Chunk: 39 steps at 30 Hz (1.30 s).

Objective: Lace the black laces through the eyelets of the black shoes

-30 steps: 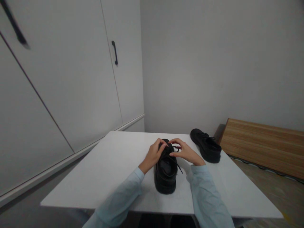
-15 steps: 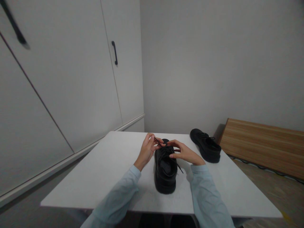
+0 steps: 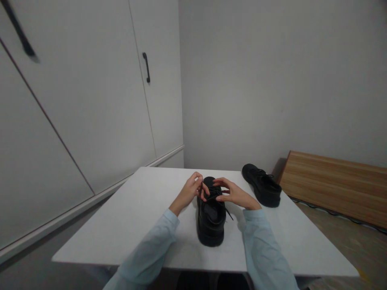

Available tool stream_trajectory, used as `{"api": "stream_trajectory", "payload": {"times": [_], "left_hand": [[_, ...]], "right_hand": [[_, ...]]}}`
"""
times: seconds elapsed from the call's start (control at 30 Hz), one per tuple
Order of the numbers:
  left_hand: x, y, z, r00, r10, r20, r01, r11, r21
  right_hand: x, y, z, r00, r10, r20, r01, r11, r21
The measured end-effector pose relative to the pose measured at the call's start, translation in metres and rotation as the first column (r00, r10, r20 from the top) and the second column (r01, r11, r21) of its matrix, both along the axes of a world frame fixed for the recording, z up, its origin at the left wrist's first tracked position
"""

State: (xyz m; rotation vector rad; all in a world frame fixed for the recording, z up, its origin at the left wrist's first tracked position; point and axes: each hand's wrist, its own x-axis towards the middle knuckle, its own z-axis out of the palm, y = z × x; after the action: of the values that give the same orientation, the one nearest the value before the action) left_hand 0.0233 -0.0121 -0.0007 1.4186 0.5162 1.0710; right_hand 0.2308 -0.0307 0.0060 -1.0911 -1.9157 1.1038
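Observation:
A black lace-up shoe (image 3: 211, 225) stands on the white table (image 3: 121, 229), its heel toward me and its toe pointing away. At the left side of its laces (image 3: 214, 193), my left hand (image 3: 193, 189) pinches a dark lace between its fingers. My right hand (image 3: 231, 193) curves over the right side of the laces, thumb and fingers apart, the fingertips at the shoe's tongue area. One loose lace end hangs over the shoe's right side onto the table.
A second black shoe (image 3: 263, 186) stands at the table's back right corner. Beyond it on the right is a wooden-topped board (image 3: 335, 185). White cabinet doors (image 3: 90, 100) with dark handles rise at the left, and a plain wall (image 3: 272, 80) stands behind.
My left hand has moved slightly down and right, and its fingers have curled closer to the laces. My right hand and both shoes have stayed in place.

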Motion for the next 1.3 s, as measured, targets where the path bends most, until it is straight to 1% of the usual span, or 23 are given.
{"api": "stream_trajectory", "payload": {"times": [0.07, 0.13, 0.37, 0.6, 0.67, 0.73, 0.8, 0.87, 0.97, 1.07, 1.13, 1.2, 1.3], "left_hand": [[-0.002, 0.001, 0.0, 0.997, -0.007, -0.08, 0.01, 1.0, 0.026], [-0.004, 0.003, 0.0, 0.992, -0.004, -0.124, 0.009, 0.999, 0.043], [-0.013, 0.006, 0.004, 0.985, 0.022, -0.169, -0.015, 0.999, 0.041], [-0.014, 0.004, 0.003, 0.955, -0.067, -0.288, 0.072, 0.997, 0.007], [-0.014, 0.004, 0.004, 0.954, -0.058, -0.294, 0.064, 0.998, 0.01], [-0.015, 0.004, 0.005, 0.953, -0.038, -0.3, 0.047, 0.999, 0.025], [-0.015, 0.005, 0.006, 0.955, -0.006, -0.297, 0.016, 0.999, 0.034], [-0.014, 0.007, 0.005, 0.957, 0.046, -0.285, -0.036, 0.999, 0.04], [-0.01, 0.012, 0.001, 0.94, 0.19, -0.283, -0.172, 0.981, 0.087], [-0.008, 0.018, -0.008, 0.892, 0.326, -0.314, -0.298, 0.945, 0.133], [-0.007, 0.022, -0.013, 0.855, 0.389, -0.344, -0.35, 0.921, 0.172], [-0.006, 0.023, -0.018, 0.819, 0.433, -0.377, -0.371, 0.9, 0.228], [-0.003, 0.022, -0.021, 0.788, 0.457, -0.413, -0.354, 0.885, 0.303]], "right_hand": [[0.0, 0.0, 0.0, 1.0, 0.007, -0.001, -0.007, 1.0, 0.003], [0.0, 0.0, 0.001, 1.0, 0.011, -0.005, -0.011, 1.0, 0.003], [0.0, -0.001, 0.001, 1.0, 0.025, -0.005, -0.025, 1.0, -0.002], [-0.001, -0.003, 0.004, 1.0, 0.007, 0.001, -0.007, 1.0, 0.017], [-0.001, 0.0, 0.002, 1.0, 0.003, -0.018, -0.003, 0.999, 0.036], [0.001, 0.005, -0.002, 0.998, -0.027, -0.053, 0.032, 0.996, 0.084], [0.002, 0.012, -0.007, 0.991, -0.105, -0.081, 0.116, 0.983, 0.144], [0.004, 0.019, -0.011, 0.972, -0.22, -0.082, 0.232, 0.956, 0.178], [0.005, 0.025, -0.017, 0.945, -0.324, -0.046, 0.327, 0.925, 0.194], [0.005, 0.027, -0.02, 0.937, -0.349, -0.03, 0.347, 0.916, 0.199], [0.003, 0.028, -0.021, 0.938, -0.347, -0.028, 0.345, 0.917, 0.201], [0.002, 0.028, -0.023, 0.939, -0.342, -0.026, 0.34, 0.919, 0.201], [0.0, 0.029, -0.025, 0.947, -0.32, -0.018, 0.317, 0.926, 0.207]]}}
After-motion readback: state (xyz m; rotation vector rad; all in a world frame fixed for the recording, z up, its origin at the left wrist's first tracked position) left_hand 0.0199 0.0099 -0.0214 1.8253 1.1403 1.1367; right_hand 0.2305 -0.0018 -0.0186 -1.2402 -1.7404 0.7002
